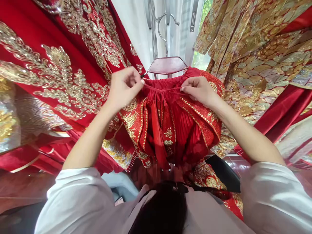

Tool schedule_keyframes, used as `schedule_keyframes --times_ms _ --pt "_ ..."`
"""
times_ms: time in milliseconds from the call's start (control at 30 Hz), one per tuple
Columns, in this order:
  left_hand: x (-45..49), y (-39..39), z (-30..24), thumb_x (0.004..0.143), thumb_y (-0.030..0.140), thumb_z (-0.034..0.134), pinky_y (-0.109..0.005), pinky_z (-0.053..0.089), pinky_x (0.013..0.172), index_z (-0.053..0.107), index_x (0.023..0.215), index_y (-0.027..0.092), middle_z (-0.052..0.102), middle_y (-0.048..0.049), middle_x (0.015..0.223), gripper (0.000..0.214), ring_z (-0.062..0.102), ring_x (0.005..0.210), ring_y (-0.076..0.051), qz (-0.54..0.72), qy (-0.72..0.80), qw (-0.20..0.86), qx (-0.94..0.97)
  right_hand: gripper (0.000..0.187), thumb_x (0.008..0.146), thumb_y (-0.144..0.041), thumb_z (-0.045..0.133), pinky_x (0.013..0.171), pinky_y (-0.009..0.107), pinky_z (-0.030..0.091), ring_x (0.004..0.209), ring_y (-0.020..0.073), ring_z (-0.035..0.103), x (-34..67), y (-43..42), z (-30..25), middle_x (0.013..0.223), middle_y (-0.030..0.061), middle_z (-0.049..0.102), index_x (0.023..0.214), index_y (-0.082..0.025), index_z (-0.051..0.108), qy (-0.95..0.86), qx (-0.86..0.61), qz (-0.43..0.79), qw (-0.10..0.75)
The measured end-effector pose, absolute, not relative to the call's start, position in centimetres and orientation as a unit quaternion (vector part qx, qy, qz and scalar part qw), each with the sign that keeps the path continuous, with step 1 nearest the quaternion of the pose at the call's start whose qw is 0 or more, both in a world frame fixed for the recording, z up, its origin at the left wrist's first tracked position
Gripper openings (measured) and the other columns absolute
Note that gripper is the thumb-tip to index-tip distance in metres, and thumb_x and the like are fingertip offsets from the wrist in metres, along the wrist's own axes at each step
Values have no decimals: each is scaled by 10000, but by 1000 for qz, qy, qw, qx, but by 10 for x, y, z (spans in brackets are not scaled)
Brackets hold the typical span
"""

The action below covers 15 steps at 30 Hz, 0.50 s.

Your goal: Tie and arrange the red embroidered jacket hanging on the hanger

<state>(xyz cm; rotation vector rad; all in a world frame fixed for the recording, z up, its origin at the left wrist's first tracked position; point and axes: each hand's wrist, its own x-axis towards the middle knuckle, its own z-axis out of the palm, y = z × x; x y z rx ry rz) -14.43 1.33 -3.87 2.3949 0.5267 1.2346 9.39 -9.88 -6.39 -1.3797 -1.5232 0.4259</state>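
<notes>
A red pleated skirt (pixel 168 133) with gold embroidery and beaded trim hangs in front of me on a hanger (pixel 168 66) with a metal hook. Thin red drawstrings (pixel 159 91) cross in a loop or knot at the middle of its gathered waistband. My left hand (pixel 125 86) pinches one string at the left end of the waist, thumb against fingers. On the right, my right hand (pixel 198 91) pinches the other string between thumb and forefinger, close to the waistband. Both strings look taut between my hands.
Red garments with gold sequins (pixel 60 65) hang on the left. Gold scale-patterned garments (pixel 258 58) hang on the right. Behind the hanger are a window frame (pixel 193 29) and pale curtain. Below lie a black object (pixel 224 172) and red patterned cloth (pixel 207 177).
</notes>
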Motion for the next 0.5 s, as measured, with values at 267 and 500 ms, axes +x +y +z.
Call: schedule_keyframes --times_ms 267,500 --pt "-174 93 -39 722 631 631 -321 494 809 625 854 175 647 -21 816 475 622 840 -171 241 189 392 867 429 885 -428 446 1006 469 384 1224 301 478 151 -129 -88 1284 130 574 1235 -212 569 -566 -685 -269 372" --pt "-157 84 -58 788 689 553 -279 333 542 435 605 197 386 28 550 539 368 567 -94 382 259 254 850 407 878 -480 445 628 296 319 589 141 422 191 -132 -85 572 29 465 583 -199 436 -608 -628 -106 473"
